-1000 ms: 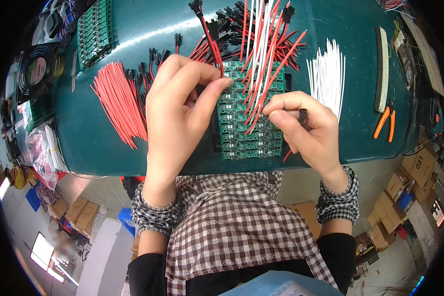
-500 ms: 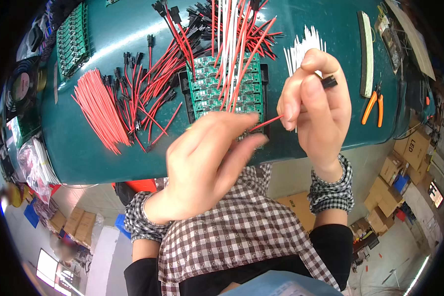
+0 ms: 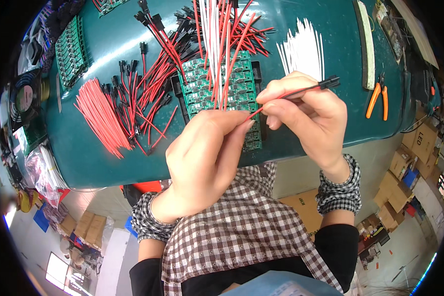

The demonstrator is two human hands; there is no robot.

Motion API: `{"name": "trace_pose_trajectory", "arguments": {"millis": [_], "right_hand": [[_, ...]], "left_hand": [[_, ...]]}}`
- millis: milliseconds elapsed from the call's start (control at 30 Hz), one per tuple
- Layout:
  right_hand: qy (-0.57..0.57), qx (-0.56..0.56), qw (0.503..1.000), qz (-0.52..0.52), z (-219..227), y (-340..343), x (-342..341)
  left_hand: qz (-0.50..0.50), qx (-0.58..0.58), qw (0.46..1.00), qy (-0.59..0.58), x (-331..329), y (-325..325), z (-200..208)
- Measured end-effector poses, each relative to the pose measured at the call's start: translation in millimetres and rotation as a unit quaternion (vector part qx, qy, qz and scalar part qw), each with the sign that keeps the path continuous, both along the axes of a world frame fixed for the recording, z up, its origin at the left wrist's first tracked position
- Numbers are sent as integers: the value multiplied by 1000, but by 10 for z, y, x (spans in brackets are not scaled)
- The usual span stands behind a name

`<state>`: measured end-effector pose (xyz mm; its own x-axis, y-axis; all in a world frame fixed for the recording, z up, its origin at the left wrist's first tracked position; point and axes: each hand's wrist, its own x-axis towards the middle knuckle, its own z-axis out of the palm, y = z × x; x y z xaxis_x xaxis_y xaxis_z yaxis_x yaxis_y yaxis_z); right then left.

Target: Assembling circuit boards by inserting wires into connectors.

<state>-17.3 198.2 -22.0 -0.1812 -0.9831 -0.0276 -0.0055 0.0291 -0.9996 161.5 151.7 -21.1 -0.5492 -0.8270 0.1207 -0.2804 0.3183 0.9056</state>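
Note:
Close together above the front of the green table, my two hands pinch one red-and-black wire lead with a black plug connector (image 3: pixel 329 83) at its end. My left hand (image 3: pixel 202 160) grips the red wire tip between thumb and forefinger. Across the fingers of my right hand (image 3: pixel 313 121) lies the rest of the lead, its connector pointing to the far right. Just beyond my left hand, a panel of green circuit boards (image 3: pixel 195 91) rests on a black holder. Red and white wires (image 3: pixel 226 69) rise from the boards. My fingers cover part of the panel's near side.
Left of the panel lie a bundle of red wires (image 3: pixel 101 118) and a heap of connector leads (image 3: pixel 155 79). White wires (image 3: pixel 302 49) are fanned out at the far right, partly behind my right hand. Orange-handled pliers (image 3: pixel 377 101) lie beside a pale strip (image 3: pixel 366 49). More circuit boards (image 3: pixel 70 49) sit far left.
My right hand has moved left toward my left hand and the lead now shows along its fingers. My left thumb and forefinger have closed on the red wire tip. The view has shifted slightly.

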Motion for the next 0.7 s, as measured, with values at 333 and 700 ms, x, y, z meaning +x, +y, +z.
{"name": "trace_pose_trajectory", "arguments": {"millis": [333,700], "right_hand": [[74,-16,996,42,109,-31,-54],[-95,75,992,-24,-255,-337,6]], "left_hand": [[-27,-62,995,-70,10,-19,13],[36,-103,984,-139,-5,9,-90]]}}
